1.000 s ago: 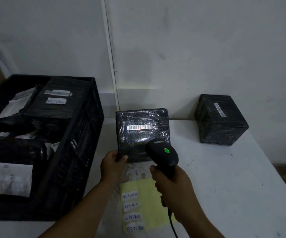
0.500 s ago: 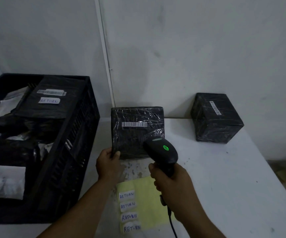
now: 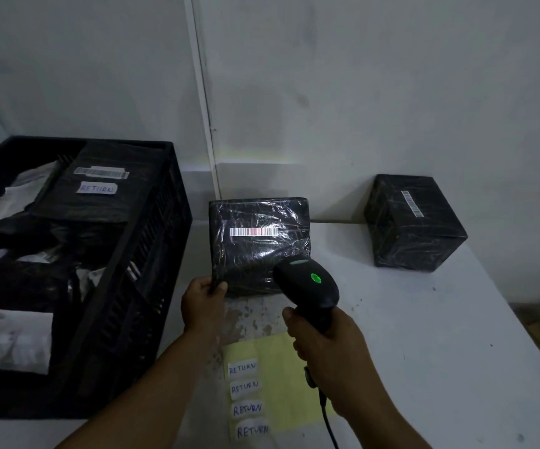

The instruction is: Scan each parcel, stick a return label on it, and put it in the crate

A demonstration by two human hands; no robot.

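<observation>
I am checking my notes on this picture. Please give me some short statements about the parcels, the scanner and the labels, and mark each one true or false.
1. The right hand holds the scanner. True.
2. The left hand lies flat on the table. False: it grips the near parcel by its lower corner.
3. A red scan line falls on the near parcel's barcode. True.
4. The far parcel is in the crate. False: it sits on the table.
5. Four RETURN labels remain on the yellow sheet. True.

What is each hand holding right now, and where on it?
The left hand pinches the wrapped parcel at its lower left corner. The right hand grips the scanner by its handle.
</observation>
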